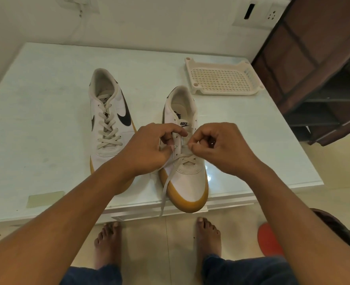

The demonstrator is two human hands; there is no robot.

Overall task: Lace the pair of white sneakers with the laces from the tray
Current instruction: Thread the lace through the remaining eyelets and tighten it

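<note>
Two white sneakers with gum soles stand on a pale table. The left sneaker (108,120) has a lace crossed through all its eyelets. The right sneaker (187,177) sits near the front edge, with a lace (168,179) crossed only at its lowest eyelets. One lace end trails over the toe side and down past the table edge. My left hand (149,147) pinches a lace tip at the left eyelet row. My right hand (217,147) pinches the lace at the right eyelet row. The perforated cream tray (221,79) lies at the back right, with nothing in it.
The table (36,120) has a glossy top, and a yellowish patch (45,199) lies near its front left edge. A dark brown shelf unit (324,79) stands to the right. My bare feet (108,241) are on the tiled floor beside a red object (268,239).
</note>
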